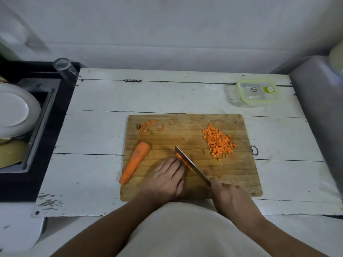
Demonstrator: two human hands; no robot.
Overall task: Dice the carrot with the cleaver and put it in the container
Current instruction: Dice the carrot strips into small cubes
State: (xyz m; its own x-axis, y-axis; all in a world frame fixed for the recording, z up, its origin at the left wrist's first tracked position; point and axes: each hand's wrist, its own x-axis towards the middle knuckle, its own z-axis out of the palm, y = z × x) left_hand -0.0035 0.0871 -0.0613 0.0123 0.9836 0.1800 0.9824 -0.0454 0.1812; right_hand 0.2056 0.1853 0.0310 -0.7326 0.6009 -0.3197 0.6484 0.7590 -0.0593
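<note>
A white plank table (111,130) fills the middle of the view, with a dark sink (37,127) holding a white plate (14,110) against its left edge and a grey metal surface (319,101) rising along its right edge. A broad strip of bare planks runs along the far side of the table. The wooden cutting board (185,138) lies toward the near edge, its near-left corner close to the table's front rim. A clear container (254,93) with a green-rimmed lid stands at the far right of the table, apart from the board.

On the board's left side lies a carrot piece (134,162), tip just over the board's left edge. The right hand (230,197) grips the cleaver (193,166) by its handle, blade angled across the board's centre. The left hand (165,179) rests with fingers curled on a carrot slab (181,158) against the blade. Diced carrot (219,141) is heaped on the board's right half, peel scraps (148,125) at its far-left corner.
</note>
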